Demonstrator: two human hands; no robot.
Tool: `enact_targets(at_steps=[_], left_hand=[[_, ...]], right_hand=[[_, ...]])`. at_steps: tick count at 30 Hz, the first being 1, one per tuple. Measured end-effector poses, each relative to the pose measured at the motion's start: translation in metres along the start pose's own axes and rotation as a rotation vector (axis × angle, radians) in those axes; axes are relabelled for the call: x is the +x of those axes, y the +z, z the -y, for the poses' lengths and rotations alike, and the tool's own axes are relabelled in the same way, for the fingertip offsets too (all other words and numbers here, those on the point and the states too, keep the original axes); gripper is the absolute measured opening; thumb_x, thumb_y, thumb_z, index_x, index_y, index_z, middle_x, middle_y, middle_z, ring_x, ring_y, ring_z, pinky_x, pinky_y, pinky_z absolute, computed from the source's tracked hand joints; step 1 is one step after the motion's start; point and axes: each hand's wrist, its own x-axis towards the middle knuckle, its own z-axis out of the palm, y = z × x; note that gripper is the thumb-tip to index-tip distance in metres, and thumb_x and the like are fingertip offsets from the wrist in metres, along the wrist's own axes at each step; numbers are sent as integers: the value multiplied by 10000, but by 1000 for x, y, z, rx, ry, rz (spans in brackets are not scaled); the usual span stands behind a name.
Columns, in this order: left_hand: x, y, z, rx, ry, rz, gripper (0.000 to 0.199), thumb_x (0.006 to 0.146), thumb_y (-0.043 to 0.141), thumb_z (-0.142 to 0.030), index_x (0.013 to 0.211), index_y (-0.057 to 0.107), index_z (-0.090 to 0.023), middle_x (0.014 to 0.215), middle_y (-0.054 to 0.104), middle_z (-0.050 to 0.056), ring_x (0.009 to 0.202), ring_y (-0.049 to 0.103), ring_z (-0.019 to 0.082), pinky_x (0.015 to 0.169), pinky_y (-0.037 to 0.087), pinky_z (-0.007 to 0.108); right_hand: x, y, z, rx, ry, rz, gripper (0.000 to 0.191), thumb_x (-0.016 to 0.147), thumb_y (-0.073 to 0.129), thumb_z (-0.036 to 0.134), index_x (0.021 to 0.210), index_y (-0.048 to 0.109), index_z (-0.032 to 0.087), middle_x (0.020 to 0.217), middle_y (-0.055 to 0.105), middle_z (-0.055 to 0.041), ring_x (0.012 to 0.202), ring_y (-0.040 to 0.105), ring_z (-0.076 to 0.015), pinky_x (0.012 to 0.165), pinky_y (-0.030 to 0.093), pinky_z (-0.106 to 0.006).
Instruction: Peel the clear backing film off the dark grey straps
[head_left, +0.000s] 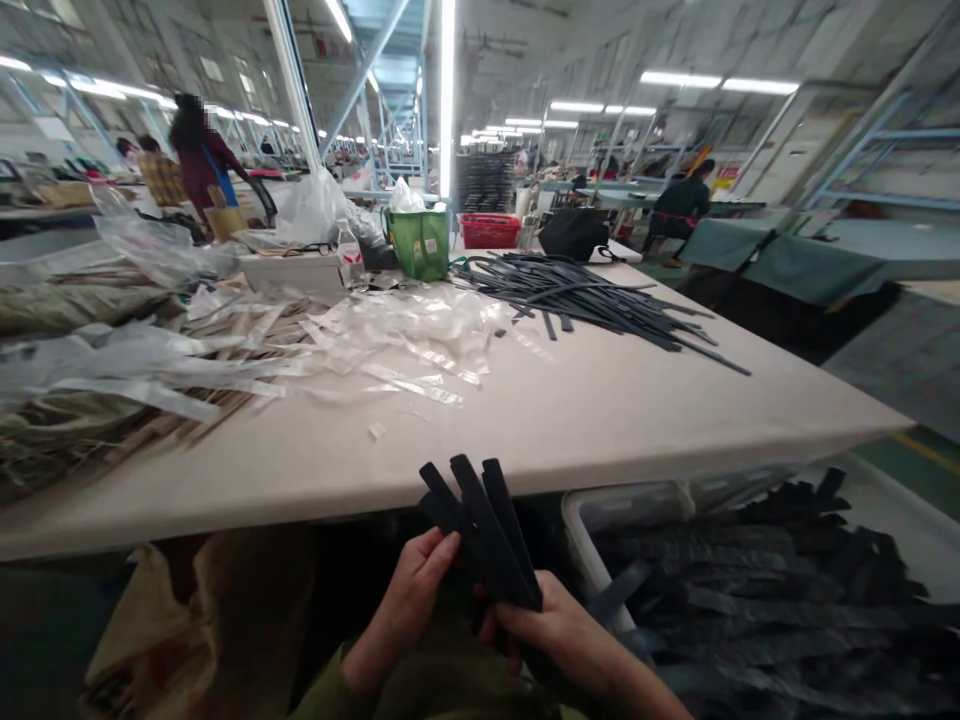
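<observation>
Several dark strips [491, 530] are bunched together in front of the table's near edge, their upper ends fanned apart. My right hand [544, 620] is wrapped round the lower part of the bunch. At its left side, my left hand [420, 575] pinches one of the strips between thumb and fingers. A large pile of similar dark strips [592, 295] lies on the pale table [600, 410], towards the back right. Clear plastic strips and film [427, 330] are heaped left of that pile.
A white bin [581, 530] full of dark strips stands at the lower right. Brown strips and plastic cover the table's left side. A green bag [424, 245], a bottle [350, 255] and a red basket [489, 230] are at the back. Other people are farther off.
</observation>
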Motion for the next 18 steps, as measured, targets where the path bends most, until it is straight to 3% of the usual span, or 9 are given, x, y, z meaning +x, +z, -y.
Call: enact_targets(at_steps=[2, 5, 8, 10, 13, 15, 18], left_hand=[[-1, 3, 1, -69, -14, 69, 432, 886, 588, -531, 1020, 740, -149, 761, 714, 46, 683, 627, 180, 629, 492, 278], [-2, 4, -6, -64, -31, 146, 441, 919, 540, -529, 1073, 722, -158, 785, 731, 58, 666, 647, 184, 614, 494, 281], [12, -5, -24, 195, 63, 189, 448, 957, 465, -521, 990, 738, -167, 842, 743, 63, 746, 673, 207, 659, 516, 296], [36, -16, -39, 502, 218, 153, 427, 981, 435, -474, 969, 747, -183, 931, 753, 60, 867, 682, 219, 773, 524, 307], [91, -28, -61, 1038, 386, 18, 339, 985, 450, -364, 1131, 707, -200, 1162, 719, 77, 1068, 652, 225, 965, 475, 324], [131, -30, -70, 1281, 389, -68, 334, 952, 515, -308, 1219, 655, -165, 1264, 661, 123, 1171, 601, 250, 1043, 427, 361], [180, -24, -79, 1394, 342, -131, 316, 872, 632, -276, 1131, 675, -100, 1195, 660, 185, 1168, 580, 311, 1031, 423, 441]], right_hand=[[2, 0, -5, -3, -26, -27, 560, 773, 708, 609, 1027, 698, 110, 771, 713, -71, 526, 568, -128, 506, 442, -233], [9, -4, -11, -50, -74, -37, 584, 768, 671, 681, 850, 708, 104, 655, 667, -58, 489, 546, -124, 497, 404, -240], [16, -13, -16, -10, -66, -133, 625, 724, 675, 735, 797, 680, 115, 579, 627, -39, 454, 527, -119, 469, 356, -231], [19, -20, -18, 60, -46, -231, 629, 714, 689, 735, 848, 681, 121, 607, 644, -40, 450, 528, -117, 461, 343, -228], [21, -29, -21, 106, -62, -323, 612, 729, 687, 726, 863, 693, 129, 626, 656, -47, 466, 543, -132, 463, 356, -243], [22, -32, -23, 106, -82, -344, 623, 717, 691, 738, 865, 703, 132, 640, 668, -54, 484, 564, -146, 475, 383, -255], [24, -35, -30, 91, -61, -398, 701, 630, 711, 798, 828, 724, 125, 625, 674, -61, 484, 579, -153, 494, 420, -262]])
